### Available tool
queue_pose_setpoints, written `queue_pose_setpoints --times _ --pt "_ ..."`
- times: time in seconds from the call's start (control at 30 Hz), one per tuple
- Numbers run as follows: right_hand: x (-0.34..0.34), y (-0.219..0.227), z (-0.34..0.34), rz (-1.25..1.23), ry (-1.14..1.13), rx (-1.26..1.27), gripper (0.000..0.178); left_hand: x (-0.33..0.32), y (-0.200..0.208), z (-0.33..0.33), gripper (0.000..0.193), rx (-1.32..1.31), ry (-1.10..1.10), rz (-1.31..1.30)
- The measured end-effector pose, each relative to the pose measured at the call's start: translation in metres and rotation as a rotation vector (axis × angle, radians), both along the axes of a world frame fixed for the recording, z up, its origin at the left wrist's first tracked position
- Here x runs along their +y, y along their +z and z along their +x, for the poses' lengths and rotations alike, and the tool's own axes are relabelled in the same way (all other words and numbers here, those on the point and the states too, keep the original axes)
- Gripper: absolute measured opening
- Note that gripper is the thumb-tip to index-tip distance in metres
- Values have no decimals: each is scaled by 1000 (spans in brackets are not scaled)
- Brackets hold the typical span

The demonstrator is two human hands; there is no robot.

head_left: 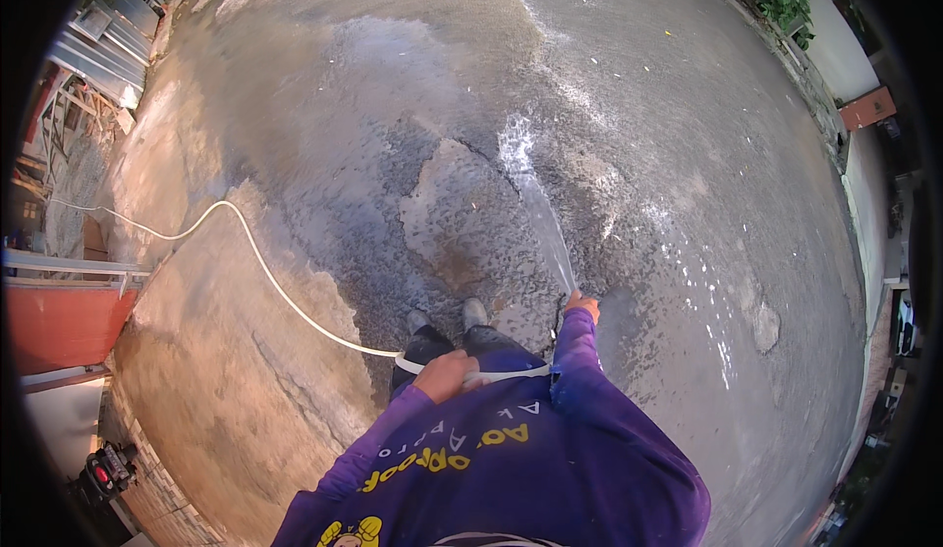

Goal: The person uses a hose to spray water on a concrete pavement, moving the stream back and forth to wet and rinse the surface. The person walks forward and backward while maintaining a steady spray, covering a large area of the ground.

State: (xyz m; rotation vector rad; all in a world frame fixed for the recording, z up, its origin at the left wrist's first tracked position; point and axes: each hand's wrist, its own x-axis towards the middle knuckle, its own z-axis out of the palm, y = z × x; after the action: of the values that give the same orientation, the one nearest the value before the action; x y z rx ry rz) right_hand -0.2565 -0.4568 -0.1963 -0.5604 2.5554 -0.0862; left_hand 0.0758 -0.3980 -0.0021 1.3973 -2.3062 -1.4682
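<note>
A white hose (pixel 257 252) runs in from the left and passes across the front of my waist. My left hand (pixel 447 375) is closed around it near my belly, with the hose continuing to the right past the fingers. Further forward, my right hand (pixel 583 303) is closed on the hose's outlet end, which the fingers mostly hide. From there a jet of water (pixel 547 223) shoots forward and splashes white on the grey pavement (pixel 668 135). My two shoes stand on the wet ground just ahead of my left hand.
Dry, tan ground lies to the left, and dark wet patches spread ahead. A red wall panel (pixel 69 326) and a parked motorcycle (pixel 106 473) are at the left edge. Along the right runs a low kerb with a pale wall and green plants (pixel 781 2).
</note>
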Motion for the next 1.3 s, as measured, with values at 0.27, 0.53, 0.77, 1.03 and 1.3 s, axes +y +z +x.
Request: queue_pose_setpoints --times 0.27,0.53,0.77,1.03,1.3 --pt "-8 2 3 -61 48 -21 44 2 -4 1 30 -8 1 10" --pt "-26 17 14 -131 154 -33 44 6 0 3 27 21 35 -27" --pt "-16 18 -9 -21 -108 -13 48 7 -11 4 24 45 24 -45" --pt "43 18 -46 3 -483 103 52 -4 12 -9 36 -174 -54 -133" --pt "53 55 -70 -20 -291 101 46 -9 -24 -18 38 -22 -185 -67"
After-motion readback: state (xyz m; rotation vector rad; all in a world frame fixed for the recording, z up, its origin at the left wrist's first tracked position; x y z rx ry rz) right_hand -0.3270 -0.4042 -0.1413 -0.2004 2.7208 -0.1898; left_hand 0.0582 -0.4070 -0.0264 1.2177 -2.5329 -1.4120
